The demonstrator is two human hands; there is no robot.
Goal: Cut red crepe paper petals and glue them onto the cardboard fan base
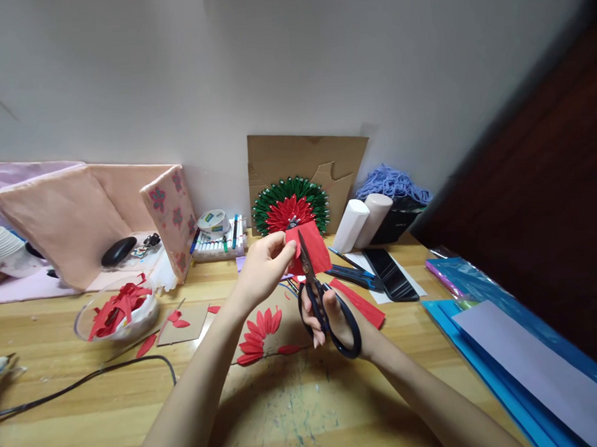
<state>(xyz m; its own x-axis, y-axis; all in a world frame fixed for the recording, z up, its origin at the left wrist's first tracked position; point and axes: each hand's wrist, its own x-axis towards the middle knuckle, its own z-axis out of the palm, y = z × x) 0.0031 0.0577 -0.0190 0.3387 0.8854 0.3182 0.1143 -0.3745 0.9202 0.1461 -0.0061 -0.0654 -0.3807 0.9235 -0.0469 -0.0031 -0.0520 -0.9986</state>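
My left hand [265,265] pinches a folded piece of red paper [316,248] and holds it up above the wooden table [308,410]. Black-handled scissors [327,314] sit in my right hand [333,318], fingers through the loops, and their blades reach up into the red paper. Below my hands lies a piece of cardboard with red paper petals [258,332] laid on it in a fan. A strip of red paper [363,304] lies just right of the scissors.
A glass bowl of red paper scraps [117,313] stands at left, with a black cable [86,381] in front. A red and green paper fan ornament [290,207] leans on cardboard at the wall. A phone [391,273], white rolls, blue and lilac sheets [526,358] lie right.
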